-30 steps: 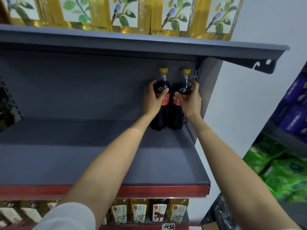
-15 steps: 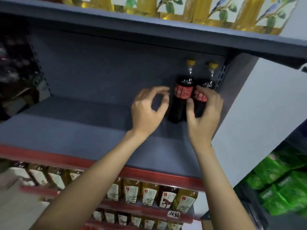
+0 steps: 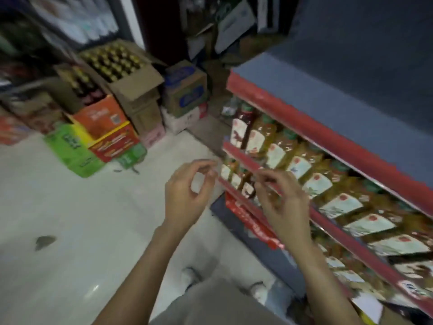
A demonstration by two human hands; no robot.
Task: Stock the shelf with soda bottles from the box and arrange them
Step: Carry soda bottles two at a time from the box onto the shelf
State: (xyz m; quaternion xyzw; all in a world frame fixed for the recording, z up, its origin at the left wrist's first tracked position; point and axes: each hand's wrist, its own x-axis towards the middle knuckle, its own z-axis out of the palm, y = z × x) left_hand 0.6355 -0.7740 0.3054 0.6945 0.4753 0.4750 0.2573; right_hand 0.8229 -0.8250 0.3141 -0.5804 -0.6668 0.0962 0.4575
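My left hand (image 3: 187,191) and my right hand (image 3: 283,202) hang in mid air over the floor, fingers curled loosely and apart, holding nothing. An open cardboard box (image 3: 131,73) packed with several yellow-capped soda bottles (image 3: 112,59) stands on stacked cartons at the upper left, well beyond both hands. The grey shelf (image 3: 328,90) with its red front edge runs along the right; the part of it in view is bare. The two bottles set on it are out of view. The picture is motion-blurred.
Lower shelves on the right hold rows of oil bottles (image 3: 304,165) with white labels. Orange, red and green cartons (image 3: 103,137) sit under the box. A blue-printed carton (image 3: 185,90) stands behind. My shoes (image 3: 189,275) are on the white tiled floor (image 3: 70,219).
Both hands let go of the two bottles on the shelf and drew back. My view swung left and down, from the shelf's right end to the floor and the box.
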